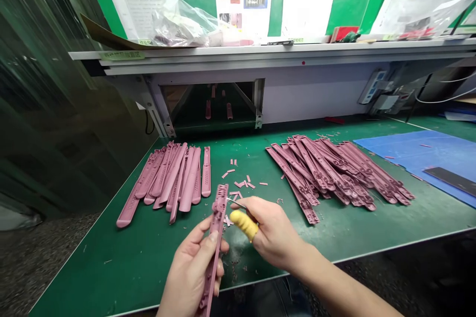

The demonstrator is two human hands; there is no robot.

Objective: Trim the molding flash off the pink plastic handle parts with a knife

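A long, narrow pink plastic part (218,219) stands tilted in my left hand (195,265), its ribbed inner side facing me. My left thumb presses on its face and the fingers wrap behind it. My right hand (273,228) is closed around a deburring tool (237,204) with a thin, curved metal tip. That tip touches, or nearly touches, the part's right edge near its top end. The tool's handle is mostly hidden in my palm. A yellow finger cot (244,225) covers my right thumb.
Pink housings (174,173) are heaped at left, a larger pile of pink parts (327,171) at right. Small pink scraps (243,184) litter the green table (256,270). A blue sheet (420,146) lies far right. Behind is an opening (219,126) with several pink parts under a shelf (260,53).
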